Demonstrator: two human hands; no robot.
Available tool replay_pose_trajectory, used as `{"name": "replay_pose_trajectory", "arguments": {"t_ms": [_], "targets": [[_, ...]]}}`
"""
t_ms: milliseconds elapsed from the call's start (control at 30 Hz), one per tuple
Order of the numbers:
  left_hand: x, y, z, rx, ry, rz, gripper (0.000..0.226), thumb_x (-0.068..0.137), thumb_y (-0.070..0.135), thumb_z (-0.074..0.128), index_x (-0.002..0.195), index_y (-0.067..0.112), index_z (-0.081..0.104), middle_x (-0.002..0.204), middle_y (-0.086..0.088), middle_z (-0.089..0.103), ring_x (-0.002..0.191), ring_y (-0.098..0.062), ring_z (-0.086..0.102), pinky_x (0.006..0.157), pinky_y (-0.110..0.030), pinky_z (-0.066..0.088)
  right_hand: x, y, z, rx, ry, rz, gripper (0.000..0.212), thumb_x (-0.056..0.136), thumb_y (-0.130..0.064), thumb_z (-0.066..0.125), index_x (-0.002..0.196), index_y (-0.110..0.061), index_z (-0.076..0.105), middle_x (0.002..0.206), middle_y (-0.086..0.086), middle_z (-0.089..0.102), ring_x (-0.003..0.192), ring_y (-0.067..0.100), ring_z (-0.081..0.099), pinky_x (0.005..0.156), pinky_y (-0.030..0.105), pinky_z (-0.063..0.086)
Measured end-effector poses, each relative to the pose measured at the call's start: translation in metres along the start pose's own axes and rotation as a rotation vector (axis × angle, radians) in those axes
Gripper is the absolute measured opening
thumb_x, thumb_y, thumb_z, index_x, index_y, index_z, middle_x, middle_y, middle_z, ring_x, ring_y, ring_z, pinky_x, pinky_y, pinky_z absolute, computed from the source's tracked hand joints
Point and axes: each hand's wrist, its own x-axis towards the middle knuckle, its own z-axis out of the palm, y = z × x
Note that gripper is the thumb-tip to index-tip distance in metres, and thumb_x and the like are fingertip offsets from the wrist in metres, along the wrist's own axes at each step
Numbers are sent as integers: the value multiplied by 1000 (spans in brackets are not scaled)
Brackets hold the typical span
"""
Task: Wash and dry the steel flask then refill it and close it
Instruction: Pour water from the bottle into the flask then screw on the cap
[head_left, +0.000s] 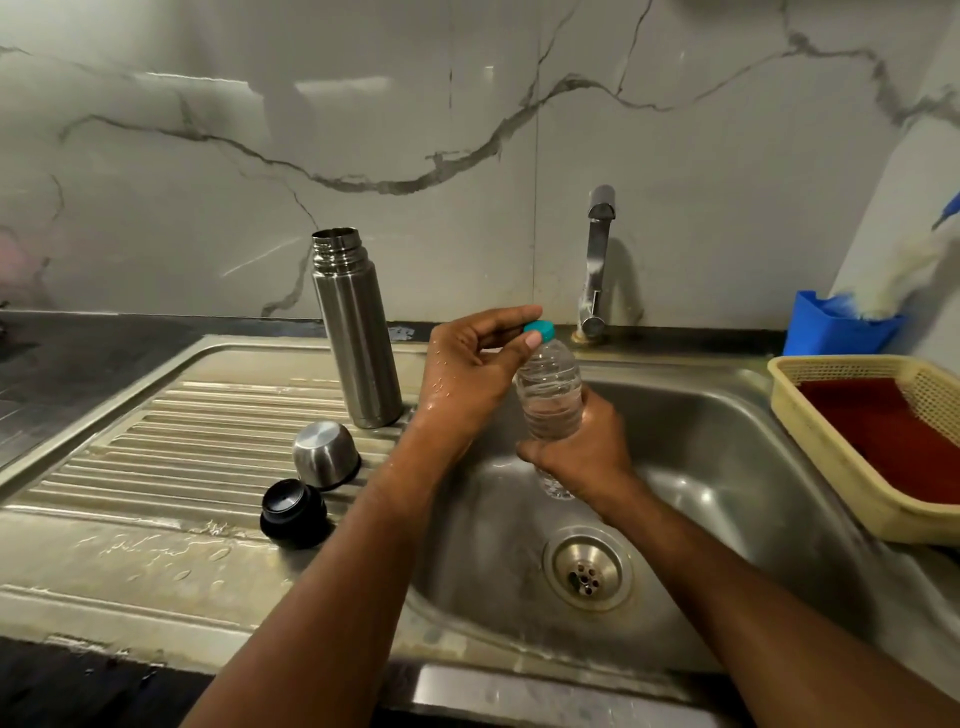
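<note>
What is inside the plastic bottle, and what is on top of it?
The bottle holds clear water. A teal cap sits on top, pinched by the left hand. The right hand covers its lower part.

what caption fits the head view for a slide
Hands uncapping a water bottle beside the open steel flask.

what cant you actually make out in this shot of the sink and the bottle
- Head view: inside of the steel flask, seen side-on; dry or wet unknown.
- Middle of the plastic bottle, covered by the right hand.
- Whether the teal cap is loosened: the left hand pinches it.
- Yellow basket, cut off by the right edge.
- Pale object above the blue holder, blurred.
</note>
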Motion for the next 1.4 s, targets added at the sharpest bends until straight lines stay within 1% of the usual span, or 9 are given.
{"name": "replay_pose_trajectory", "arguments": {"t_ms": [133, 300, 400, 567, 767, 1000, 1133, 1267, 1400], "targets": [[-3, 1, 2, 133, 98, 57, 27, 92, 12, 80, 118, 16, 78, 103, 17, 76, 99, 3, 73, 80, -12, 57, 1, 4, 3, -25, 11, -19, 53, 57, -11, 92, 99, -29, 65, 85, -7, 74, 75, 7, 73, 70, 31, 64], [-6, 6, 0, 283, 228, 109, 24, 85, 27, 88, 106, 18, 84, 92, 12, 80, 81, -5, 75, 74, -18, 62, 0, 4, 2, -81, 23, -71, 57, 59, -21, 93, 107, -27, 64, 89, -12, 72, 79, 5, 72, 65, 20, 57], [-5, 9, 0, 299, 296, 74, 27, 80, 35, 92, 101, 19, 85, 87, 11, 80, 77, -4, 76, 75, -24, 64, -5, -3, 1, -21, 24, -169, 62, 64, -41, 95, 114, -27, 60, 95, -13, 73, 83, 1, 72, 70, 19, 58], [-3, 17, 0, 143, 154, -23, 27, 84, 32, 88, 107, 18, 83, 95, 7, 81, 87, -5, 77, 79, -26, 64, -10, -11, 2, 92, 16, -228, 71, 67, -69, 83, 122, -31, 60, 102, -11, 75, 90, 4, 74, 78, 35, 63], [3, 11, -12, 84, -71, -7, 26, 99, 15, 71, 124, 13, 77, 121, -3, 75, 91, -1, 70, 68, -12, 53, -5, -6, 0, 97, 48, -204, 62, 71, -61, 82, 121, -27, 65, 101, -11, 76, 89, 3, 73, 79, 34, 63], [6, 11, -19, 143, -88, 31, 28, 93, 17, 80, 121, 14, 78, 100, -10, 75, 83, -15, 71, 68, -18, 55, -5, -2, 3, 63, 8, -209, 51, 68, -51, 88, 110, -30, 68, 93, -12, 76, 82, 2, 73, 74, 27, 60], [7, 15, -23, 272, -128, 56, 16, 96, 21, 77, 108, 12, 82, 103, 0, 77, 86, -4, 72, 68, -17, 56, -4, -1, 3, 59, -10, -220, 56, 67, -55, 87, 112, -29, 67, 95, -10, 76, 83, 3, 73, 74, 29, 61], [4, 18, -24, 305, -107, 72, 15, 95, 21, 78, 108, 15, 83, 101, 6, 80, 91, -7, 75, 82, -24, 62, -3, 2, 2, 28, 4, -220, 56, 67, -57, 87, 111, -30, 66, 95, -10, 76, 83, 4, 73, 75, 31, 62], [1, 19, -24, 289, -27, 91, 20, 92, 20, 82, 112, 15, 82, 100, 8, 80, 91, -3, 75, 81, -14, 56, -1, 3, -1, 28, 14, -225, 58, 65, -60, 86, 112, -30, 67, 96, -10, 76, 84, 5, 73, 76, 34, 63]]}}
